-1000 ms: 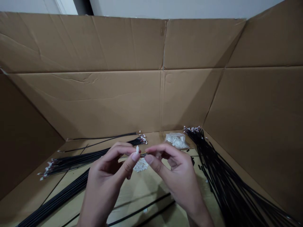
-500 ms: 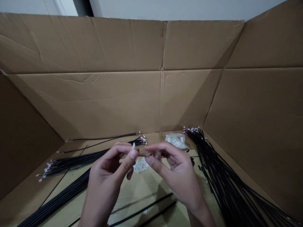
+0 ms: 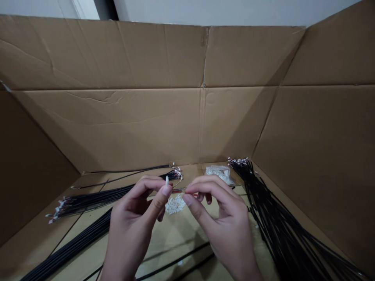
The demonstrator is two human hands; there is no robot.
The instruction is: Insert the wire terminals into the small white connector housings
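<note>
Between thumb and index finger, my left hand pinches a small white plastic connector housing, held upright. Thin coloured wires, a red one among them, span the gap from the connector side to my right hand. The right thumb and fingertips close on these wires; their ends are partly hidden by the fingers. Below and between both hands, a pile of loose white connector housings lies on the yellowish board.
Black cables with white-tipped ends lie in a bundle at left and a larger bundle at right. More black cables run at front left. A clear bag of white parts sits at the back. Cardboard walls surround the work area.
My right hand's fingers have shifted their grip along the wires, the index finger now bent closer to the thumb. My left hand still pinches the connector housing in nearly the same place.
</note>
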